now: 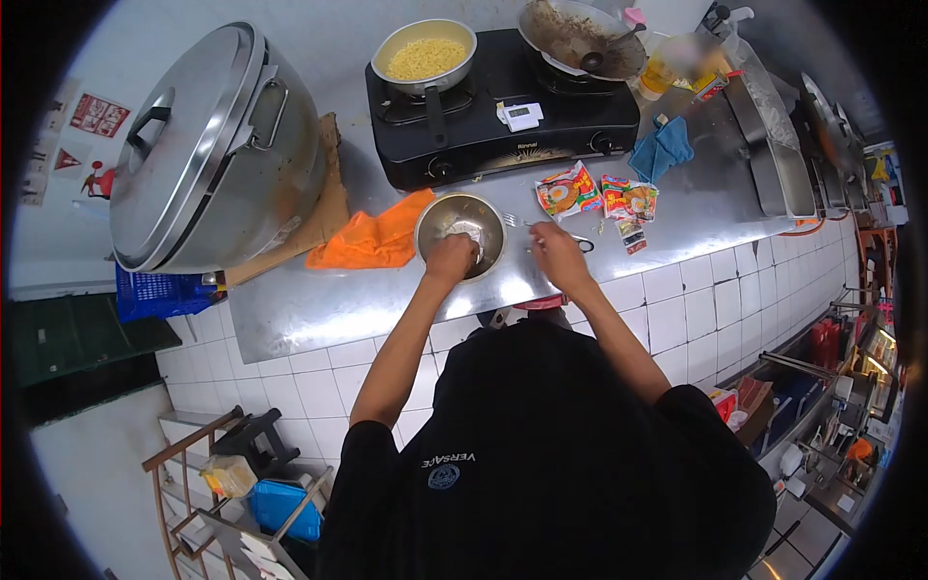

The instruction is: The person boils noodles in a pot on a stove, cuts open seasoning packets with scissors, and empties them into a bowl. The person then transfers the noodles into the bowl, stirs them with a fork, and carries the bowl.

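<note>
My left hand reaches into a steel mixing bowl, its fingers curled down. Something silvery shows by those fingers, too small to name. My right hand is just right of the bowl, low over the counter, with its fingers bent together; what they hold, if anything, is hidden. A fork lies between the bowl and my right hand, its handle end at the fingertips. Behind that hand a dark scissor-like handle loop shows. Two opened instant noodle packets and small sachets lie to the right.
A black two-burner gas stove carries a pan of noodles, a dirty wok and a white timer. An orange cloth and a large steel pot stand left. A blue cloth lies right on the steel counter.
</note>
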`<state>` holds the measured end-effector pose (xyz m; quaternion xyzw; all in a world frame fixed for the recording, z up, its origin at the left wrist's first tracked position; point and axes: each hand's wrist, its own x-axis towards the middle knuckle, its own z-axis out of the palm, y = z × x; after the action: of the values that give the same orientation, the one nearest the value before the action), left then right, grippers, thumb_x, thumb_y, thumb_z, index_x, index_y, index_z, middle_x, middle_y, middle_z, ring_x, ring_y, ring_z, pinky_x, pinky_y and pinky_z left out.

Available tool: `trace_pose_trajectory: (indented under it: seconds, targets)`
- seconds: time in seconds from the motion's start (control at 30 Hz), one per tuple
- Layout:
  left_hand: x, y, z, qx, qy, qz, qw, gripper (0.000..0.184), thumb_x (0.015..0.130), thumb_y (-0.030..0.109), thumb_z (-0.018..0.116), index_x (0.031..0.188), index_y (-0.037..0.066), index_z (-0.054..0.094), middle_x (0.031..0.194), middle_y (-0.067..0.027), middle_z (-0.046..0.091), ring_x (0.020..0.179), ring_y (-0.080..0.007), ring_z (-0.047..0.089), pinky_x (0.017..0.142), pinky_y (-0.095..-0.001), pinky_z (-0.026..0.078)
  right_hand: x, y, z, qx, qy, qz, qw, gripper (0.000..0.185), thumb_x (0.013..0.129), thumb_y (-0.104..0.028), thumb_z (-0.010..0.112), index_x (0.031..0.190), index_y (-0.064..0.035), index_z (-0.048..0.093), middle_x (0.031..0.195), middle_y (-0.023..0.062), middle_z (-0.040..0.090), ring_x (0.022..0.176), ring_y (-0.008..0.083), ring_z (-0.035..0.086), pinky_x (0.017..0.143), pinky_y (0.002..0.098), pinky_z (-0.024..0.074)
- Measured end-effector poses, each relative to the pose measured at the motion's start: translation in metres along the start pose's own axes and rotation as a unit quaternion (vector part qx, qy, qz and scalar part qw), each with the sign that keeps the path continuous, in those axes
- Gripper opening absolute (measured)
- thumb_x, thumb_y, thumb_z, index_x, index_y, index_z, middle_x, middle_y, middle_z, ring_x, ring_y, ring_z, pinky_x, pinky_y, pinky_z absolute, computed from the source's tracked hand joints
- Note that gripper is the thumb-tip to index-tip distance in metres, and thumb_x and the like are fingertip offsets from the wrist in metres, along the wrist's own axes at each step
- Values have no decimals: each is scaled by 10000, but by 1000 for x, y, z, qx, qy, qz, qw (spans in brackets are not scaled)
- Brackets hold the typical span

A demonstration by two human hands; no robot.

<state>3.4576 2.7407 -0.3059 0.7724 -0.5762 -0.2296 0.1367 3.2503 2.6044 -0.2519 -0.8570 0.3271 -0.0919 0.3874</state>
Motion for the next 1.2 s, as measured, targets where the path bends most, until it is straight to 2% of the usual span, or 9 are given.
trace_pose_trajectory:
  seconds: [0.13, 0.27, 0.37, 0.47, 0.67, 0.8, 0.97, 1.07, 1.2]
  targets:
    - [-8, 4, -29, -195, 44, -10, 980, 150, 810, 72, 694, 951, 48, 738, 930, -116, 711, 835, -261, 687, 772, -370, 531, 26, -40, 15, -32, -39, -109, 993, 306, 814, -45, 617, 1115, -75, 669, 1082, 153, 607, 1039, 353, 567, 892, 451, 478]
    - [-10, -18, -39, -423, -14, -38, 905, 125, 872, 36, 675, 981, 1, 722, 831, -67, 697, 727, -112, 635, 668, -264, 519, 38, -50, 22, -130, -56, -204, 969, 259, 819, -82, 646, 1070, -86, 707, 971, 131, 644, 979, 328, 555, 921, 426, 456]
    - [-11, -32, -41, -496, -19, -38, 867, 181, 853, 18, 680, 1030, -5, 711, 895, -80, 714, 782, -138, 659, 716, -268, 529, 54, -52, 23, -140, -113, -210, 961, 223, 834, -100, 619, 1032, -98, 721, 951, 127, 651, 970, 338, 562, 901, 428, 464]
    - [-17, -32, -43, -417, -40, -47, 907, 201, 863, 39, 670, 1058, 4, 700, 1001, -85, 709, 920, -186, 674, 835, -300, 519, 66, -52, 24, -162, -141, -222, 951, 213, 842, -114, 602, 1018, -95, 721, 952, 131, 658, 992, 349, 580, 882, 439, 477]
    - [-25, 3, -55, -199, 21, -42, 979, 292, 810, 129, 711, 1082, 22, 709, 971, -184, 714, 926, -288, 690, 858, -384, 505, 75, -45, 39, -142, -166, -211, 953, 192, 813, -103, 627, 982, -64, 709, 971, 139, 671, 1029, 363, 602, 885, 448, 495]
    - [-22, -1, -30, -180, 84, -73, 977, 228, 803, 133, 713, 1004, 27, 735, 900, -183, 713, 872, -322, 682, 830, -414, 500, 74, -39, 41, -112, -94, -269, 952, 148, 797, -112, 655, 923, -49, 702, 974, 133, 672, 1017, 359, 612, 875, 456, 499]
    - [-26, 10, -32, -116, 113, -97, 982, 181, 813, 163, 712, 947, 48, 754, 886, -143, 710, 843, -348, 662, 808, -432, 505, 77, -44, 36, -211, -173, -209, 939, 116, 804, -154, 660, 868, -75, 715, 957, 106, 661, 1019, 334, 600, 868, 450, 490]
    - [-27, 9, -27, -47, 180, -19, 982, 166, 822, 164, 702, 941, 62, 758, 894, -146, 690, 875, -355, 653, 794, -440, 511, 76, -45, 38, -245, -175, -217, 929, 128, 809, -164, 657, 869, -66, 713, 997, 97, 657, 1055, 309, 585, 879, 444, 486]
    - [-24, 7, -22, -43, 171, -19, 984, 156, 830, 160, 694, 922, 49, 753, 905, -155, 674, 900, -363, 646, 775, -452, 513, 77, -47, 41, -252, -184, -207, 927, 149, 834, -191, 655, 875, -61, 714, 1014, 92, 659, 1090, 297, 575, 908, 455, 470]
